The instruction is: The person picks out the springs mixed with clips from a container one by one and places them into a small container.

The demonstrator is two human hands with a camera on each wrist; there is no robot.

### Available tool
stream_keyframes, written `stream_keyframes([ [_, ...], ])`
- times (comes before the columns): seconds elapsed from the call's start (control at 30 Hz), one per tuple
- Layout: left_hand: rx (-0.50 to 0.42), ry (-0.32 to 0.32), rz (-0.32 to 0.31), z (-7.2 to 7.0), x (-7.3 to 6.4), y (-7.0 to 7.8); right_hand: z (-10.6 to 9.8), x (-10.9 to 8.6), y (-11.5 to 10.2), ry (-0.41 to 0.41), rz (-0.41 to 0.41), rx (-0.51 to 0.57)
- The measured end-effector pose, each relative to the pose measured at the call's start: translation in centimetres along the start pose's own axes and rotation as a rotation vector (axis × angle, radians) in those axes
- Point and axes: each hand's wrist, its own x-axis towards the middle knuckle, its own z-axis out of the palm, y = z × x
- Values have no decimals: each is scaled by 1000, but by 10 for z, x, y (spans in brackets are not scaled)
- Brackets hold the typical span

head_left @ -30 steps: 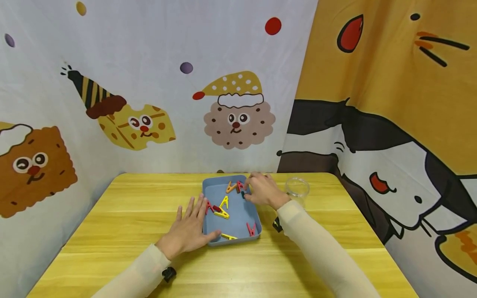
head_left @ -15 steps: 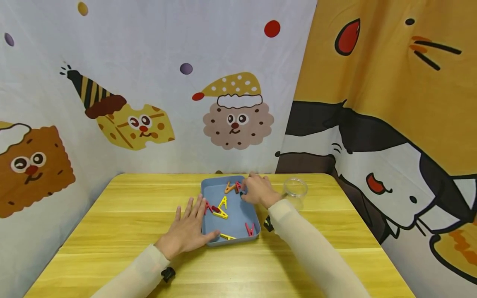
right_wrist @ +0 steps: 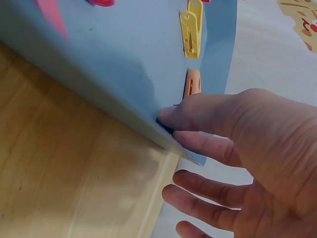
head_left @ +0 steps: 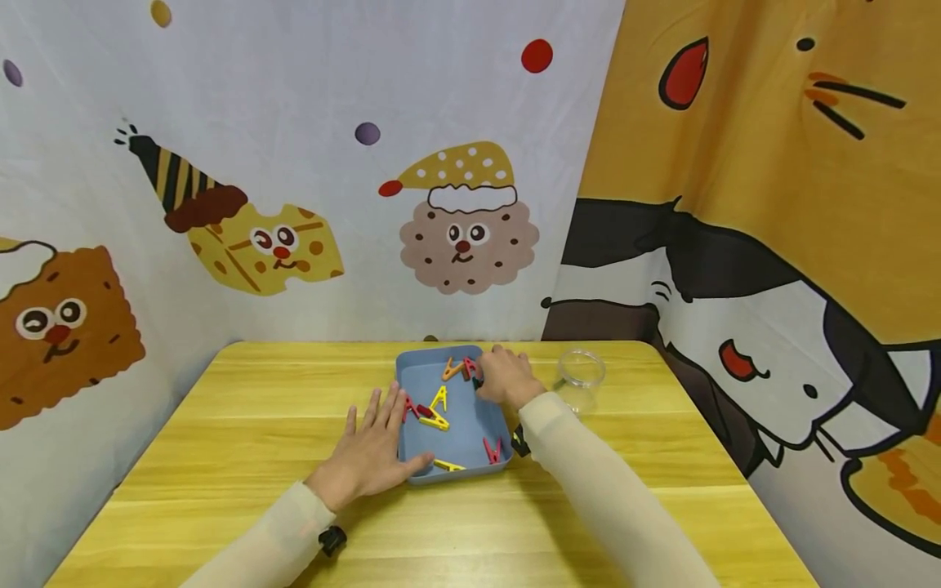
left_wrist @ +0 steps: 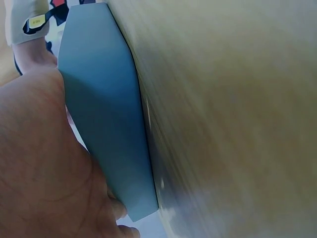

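Observation:
A shallow blue-grey tray (head_left: 478, 420) holds several small plastic clothespins. My left hand (head_left: 371, 457) rests along the tray's left rim with straight fingers spread and the thumb at the near edge. Over the far right corner is my right hand (head_left: 507, 377), its thumb and index finger pinching a dark clothespin (right_wrist: 165, 127) low by the tray wall; most of that clothespin is hidden. Close by lie an orange clothespin (head_left: 450, 370) and a red one (head_left: 470, 367). Yellow clothespins (head_left: 439, 398) and dark red ones lie near the left wall. A pinkish-red clothespin (head_left: 492, 450) sits at the near right.
Right of the tray, a clear round container (head_left: 581, 371) stands on the wooden table (head_left: 257, 433), partly behind the right forearm. A printed cloth (head_left: 294, 163) hangs behind the table and on both sides.
The right hand has shifted slightly within the far right corner, its fingers still at the dark clothespin. The left hand stays in place, and the head view has moved a little.

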Motion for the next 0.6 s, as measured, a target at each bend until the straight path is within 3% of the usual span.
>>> stream_keyframes([
  [0.6,-2,1,8,1,1,-2,-1,2,-2,-19,9,-19],
])
